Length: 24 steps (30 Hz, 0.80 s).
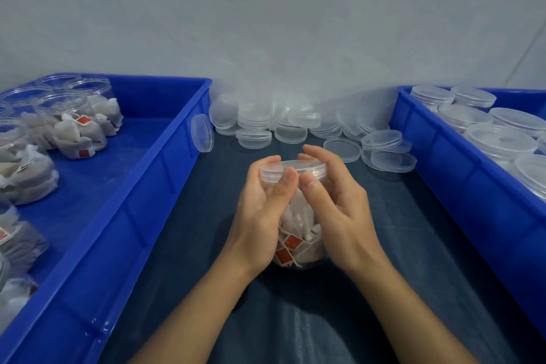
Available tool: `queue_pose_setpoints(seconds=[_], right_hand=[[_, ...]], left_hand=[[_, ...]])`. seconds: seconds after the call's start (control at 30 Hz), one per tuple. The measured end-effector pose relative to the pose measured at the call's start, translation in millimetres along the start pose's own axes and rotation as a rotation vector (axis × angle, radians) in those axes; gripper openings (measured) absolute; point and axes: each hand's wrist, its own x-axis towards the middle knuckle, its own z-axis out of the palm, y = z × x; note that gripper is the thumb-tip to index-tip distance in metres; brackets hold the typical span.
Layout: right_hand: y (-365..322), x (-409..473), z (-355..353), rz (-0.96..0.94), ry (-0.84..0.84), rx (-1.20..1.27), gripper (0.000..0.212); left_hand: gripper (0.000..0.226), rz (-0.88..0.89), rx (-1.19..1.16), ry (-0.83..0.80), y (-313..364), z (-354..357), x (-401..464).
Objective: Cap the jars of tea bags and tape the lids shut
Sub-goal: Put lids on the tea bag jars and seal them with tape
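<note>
Clear jar [298, 233] of tea bags upright on dark cloth [295, 319], long axis vertical, lid [292, 170] on top. Left hand [260, 213] and right hand [339, 207] curl round it, thumbs on lid rim. Blue crates [124, 216] flank; loose lids [295, 124] behind.

One head-worn view looks forward and down, close over both hands [298, 204] at the table [384, 245], facing the wall [266, 23]

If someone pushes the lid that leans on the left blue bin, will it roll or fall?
The leaning lid stands on its round edge against the left blue bin, so it would probably roll or drop flat. It looks like thin clear plastic, likely light and somewhat slippery.
</note>
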Motion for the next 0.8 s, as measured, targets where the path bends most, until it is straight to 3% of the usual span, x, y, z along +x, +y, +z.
queue_pose_setpoints(seconds=[0.3,0.53,0.8], right_hand=[[6.9,2.9,-3.7,-0.034,-0.001,0.007,0.042],[10.2,4.2,-6.1,-0.073,-0.028,-0.117,0.041],[14.8,5.7,-6.7,-0.029,0.005,-0.052,0.04]], left_hand=[[0.073,-0.018,0.002,-0.002,-1.7,-2.3,1.4],[0.073,-0.024,-0.004,0.002,-2.1,-3.6,3.5],[0.07,-0.02,-0.025,0.013,-3.1,-4.4,4.4]])
